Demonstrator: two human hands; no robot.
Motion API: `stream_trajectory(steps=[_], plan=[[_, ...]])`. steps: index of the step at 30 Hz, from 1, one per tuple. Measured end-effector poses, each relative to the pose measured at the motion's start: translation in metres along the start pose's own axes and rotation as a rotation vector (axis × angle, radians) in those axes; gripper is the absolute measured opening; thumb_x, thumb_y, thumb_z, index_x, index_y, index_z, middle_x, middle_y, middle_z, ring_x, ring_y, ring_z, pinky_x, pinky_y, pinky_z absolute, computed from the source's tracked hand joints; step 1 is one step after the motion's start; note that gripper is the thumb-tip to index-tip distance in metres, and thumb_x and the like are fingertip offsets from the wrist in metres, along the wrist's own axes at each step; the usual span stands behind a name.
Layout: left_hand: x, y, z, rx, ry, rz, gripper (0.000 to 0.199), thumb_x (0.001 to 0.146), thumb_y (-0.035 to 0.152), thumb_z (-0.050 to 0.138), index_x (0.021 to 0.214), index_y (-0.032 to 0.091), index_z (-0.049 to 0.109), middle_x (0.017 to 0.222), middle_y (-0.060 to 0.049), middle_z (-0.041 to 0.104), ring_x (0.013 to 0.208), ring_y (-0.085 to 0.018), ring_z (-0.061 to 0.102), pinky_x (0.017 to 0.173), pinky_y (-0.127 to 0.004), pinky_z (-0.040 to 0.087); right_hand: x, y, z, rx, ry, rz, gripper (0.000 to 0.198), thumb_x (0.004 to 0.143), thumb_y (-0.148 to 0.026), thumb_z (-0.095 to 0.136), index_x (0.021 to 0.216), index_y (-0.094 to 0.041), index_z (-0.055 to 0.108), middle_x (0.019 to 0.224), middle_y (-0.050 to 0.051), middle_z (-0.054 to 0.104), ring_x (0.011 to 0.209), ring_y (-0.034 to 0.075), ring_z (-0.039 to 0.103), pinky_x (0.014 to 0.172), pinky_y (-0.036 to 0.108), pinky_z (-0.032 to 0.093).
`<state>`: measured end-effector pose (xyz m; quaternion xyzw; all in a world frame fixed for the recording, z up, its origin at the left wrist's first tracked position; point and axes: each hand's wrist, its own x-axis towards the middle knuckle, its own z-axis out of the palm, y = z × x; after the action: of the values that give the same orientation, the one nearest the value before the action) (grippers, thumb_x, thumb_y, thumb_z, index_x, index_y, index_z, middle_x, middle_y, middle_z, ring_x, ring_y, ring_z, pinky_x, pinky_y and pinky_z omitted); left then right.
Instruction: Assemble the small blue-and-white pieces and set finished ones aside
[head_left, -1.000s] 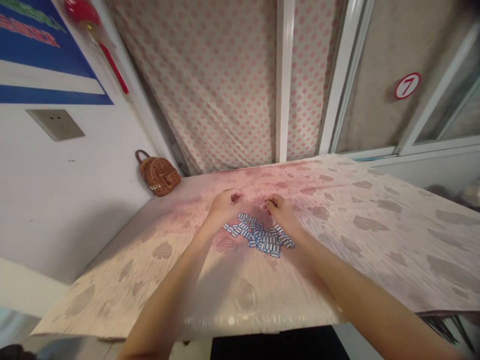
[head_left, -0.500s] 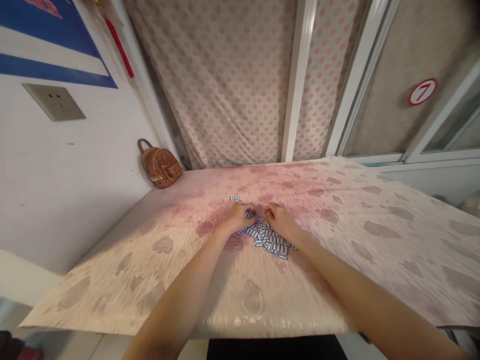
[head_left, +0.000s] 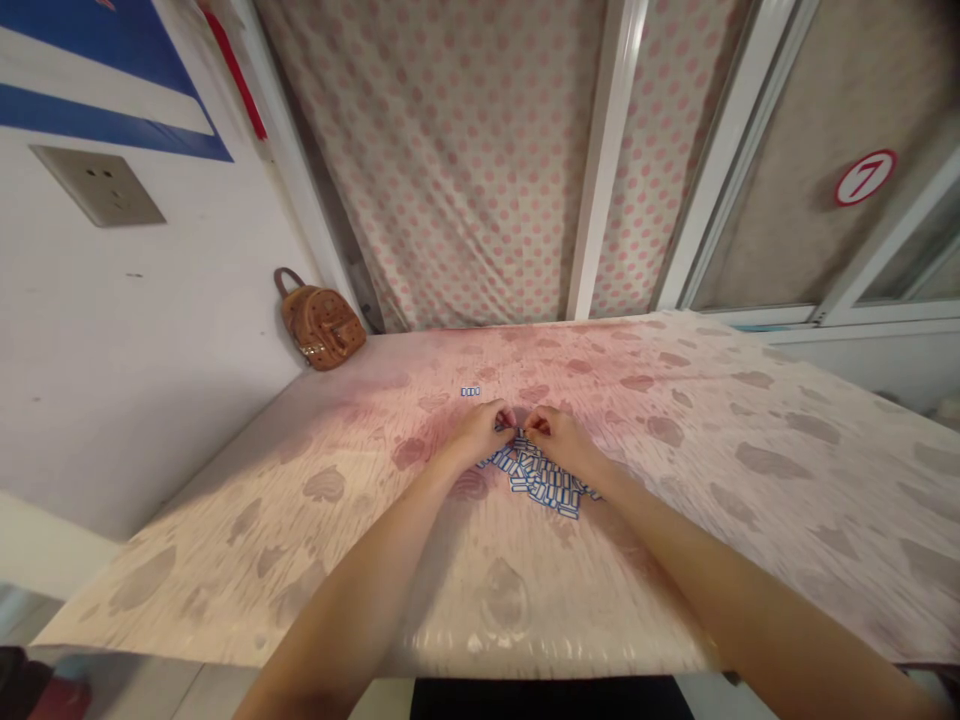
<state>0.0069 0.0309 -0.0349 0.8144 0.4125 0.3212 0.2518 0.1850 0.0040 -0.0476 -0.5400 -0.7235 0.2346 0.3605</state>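
Several small white rectangular pieces with blue edges lie in a loose pile point(head_left: 551, 488) on the patterned tablecloth point(head_left: 502, 590). My left hand point(head_left: 486, 430) is at the pile's upper left, fingers curled and pinched together. Close by on the right, my right hand point(head_left: 562, 440) has its fingertips pinched over the pile's far edge. The two sets of fingertips nearly meet. Whatever they pinch is too small to make out. Just beyond my left hand, a short row of similar pieces point(head_left: 470, 392) lies side by side, apart from the pile.
A small brown backpack-shaped bag point(head_left: 322, 325) stands at the table's far left corner, against the wall. Behind the table hangs a dotted curtain point(head_left: 465, 180). A wall socket point(head_left: 101, 187) is at left, and the table's front edge runs beneath my forearms.
My hands have drawn closer together, the right moving slightly left. Blue-edged pieces seen beside my left fingertips are now mostly covered. The view has shifted slightly.
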Motion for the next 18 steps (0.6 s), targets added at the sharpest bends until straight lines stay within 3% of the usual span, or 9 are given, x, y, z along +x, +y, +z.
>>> stream_trajectory(steps=[6, 9, 13, 18], plan=[[0.002, 0.003, -0.004, -0.357, 0.061, -0.057, 0.012, 0.077, 0.015, 0.065, 0.089, 0.014, 0.062, 0.076, -0.002, 0.066, 0.071, -0.013, 0.062, 0.067, -0.023, 0.046, -0.001, -0.007, -0.005, 0.170, 0.084, -0.007, 0.007, 0.081, -0.025, 0.049, 0.077, -0.021, 0.053, 0.065, -0.001, 0.062, 0.058, 0.015, 0.060, 0.055, 0.025, 0.043], [0.002, 0.001, -0.008, -0.426, 0.099, -0.104, 0.010, 0.081, 0.020, 0.062, 0.088, 0.014, 0.064, 0.078, -0.004, 0.069, 0.071, -0.013, 0.063, 0.066, -0.024, 0.047, -0.001, -0.010, -0.007, 0.216, 0.105, 0.025, 0.008, 0.082, -0.026, 0.048, 0.077, -0.022, 0.051, 0.062, -0.002, 0.062, 0.054, 0.015, 0.060, 0.053, 0.026, 0.042], [-0.001, -0.006, -0.017, -0.278, 0.197, -0.228, 0.009, 0.080, 0.021, 0.060, 0.081, 0.014, 0.066, 0.074, -0.003, 0.068, 0.067, -0.013, 0.061, 0.063, -0.024, 0.047, 0.001, -0.009, -0.013, 0.264, 0.225, 0.033, 0.007, 0.083, -0.026, 0.049, 0.078, -0.021, 0.051, 0.068, 0.001, 0.067, 0.057, 0.015, 0.062, 0.058, 0.027, 0.046], [-0.005, -0.004, -0.020, -0.057, -0.004, -0.130, 0.011, 0.075, 0.023, 0.066, 0.079, 0.015, 0.072, 0.075, -0.004, 0.069, 0.069, -0.015, 0.061, 0.065, -0.025, 0.046, 0.002, -0.011, -0.023, 0.354, 0.318, 0.048, 0.009, 0.083, -0.029, 0.052, 0.080, -0.021, 0.052, 0.068, 0.002, 0.067, 0.059, 0.016, 0.062, 0.061, 0.030, 0.050]])
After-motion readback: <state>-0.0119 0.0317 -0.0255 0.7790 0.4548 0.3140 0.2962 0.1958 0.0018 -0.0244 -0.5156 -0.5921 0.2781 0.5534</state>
